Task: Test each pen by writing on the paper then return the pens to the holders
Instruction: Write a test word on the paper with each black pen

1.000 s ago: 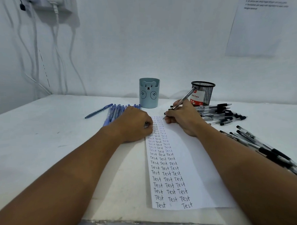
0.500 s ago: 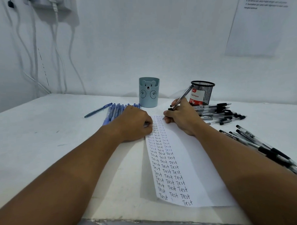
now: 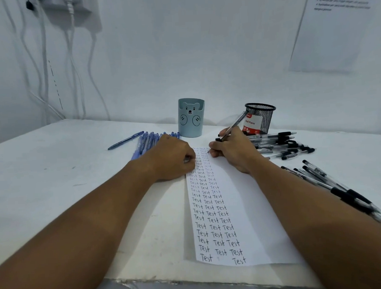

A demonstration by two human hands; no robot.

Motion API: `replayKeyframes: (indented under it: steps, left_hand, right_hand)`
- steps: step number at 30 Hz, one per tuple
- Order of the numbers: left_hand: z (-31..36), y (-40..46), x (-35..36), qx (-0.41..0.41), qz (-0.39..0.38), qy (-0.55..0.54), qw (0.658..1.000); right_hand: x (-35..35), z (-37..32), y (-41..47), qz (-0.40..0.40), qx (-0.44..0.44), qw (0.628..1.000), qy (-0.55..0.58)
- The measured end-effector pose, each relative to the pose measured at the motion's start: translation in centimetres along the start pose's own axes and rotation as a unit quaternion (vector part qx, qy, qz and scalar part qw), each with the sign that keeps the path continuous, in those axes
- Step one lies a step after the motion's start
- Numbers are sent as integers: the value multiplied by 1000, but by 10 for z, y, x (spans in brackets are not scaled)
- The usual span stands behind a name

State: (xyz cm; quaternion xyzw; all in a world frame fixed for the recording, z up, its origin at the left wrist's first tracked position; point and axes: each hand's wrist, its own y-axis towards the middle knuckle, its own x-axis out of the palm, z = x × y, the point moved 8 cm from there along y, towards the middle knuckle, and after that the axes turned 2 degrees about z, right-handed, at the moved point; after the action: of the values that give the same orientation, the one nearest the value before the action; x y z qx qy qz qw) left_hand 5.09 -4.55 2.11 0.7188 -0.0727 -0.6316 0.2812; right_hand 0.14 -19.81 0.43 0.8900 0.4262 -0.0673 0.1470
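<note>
White paper [image 3: 238, 207] lies lengthwise before me, three columns of "Test" almost filled, so I judge most pens tried. Both holders, blue [image 3: 191, 118] and mesh [image 3: 260, 118], look empty; blue pens [image 3: 148, 141] and black pens [image 3: 281, 143] still wait outside. My left hand [image 3: 172, 160], fingers curled, pins the sheet; my right hand [image 3: 233, 151] pinches a pen [image 3: 235, 125] at the top.

A long white paper [image 3: 237, 199] is lying lengthwise on the table, its left part filled with columns of "Test". A clear-barrelled pen [image 3: 233, 126] is tilting over its far end. Blue pens [image 3: 145, 142] are lying left, black-capped pens [image 3: 281, 144] right, behind them a blue bear holder [image 3: 191, 118] and black mesh holder [image 3: 261, 117] standing upright.
</note>
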Motion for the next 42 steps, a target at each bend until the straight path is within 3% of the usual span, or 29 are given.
replayKeyframes:
  steps: [3, 7, 13, 24, 31, 42]
  left_hand:
    - [0, -1, -1, 3, 0, 0, 1000]
    - [1, -2, -2, 3, 0, -1, 1000]
    - [1, -2, 0, -2, -9, -2, 1000]
    - [2, -2, -2, -2, -8, -9, 1000]
    - [0, -2, 0, -5, -13, -14, 1000]
    - [0, -3, -1, -7, -12, -16, 1000]
  right_hand:
    - [-1, -3, -3, 12, -10, 999, -40]
    - [-5, -2, -2, 21, 16, 998, 58]
    - [-2, -6, -5, 5, -15, 999, -42]
    - [-6, -5, -4, 27, 1, 1000, -1]
    - [-5, -6, -5, 18, -1, 999, -35]
    - [-10, -1, -3, 45, 15, 998, 28]
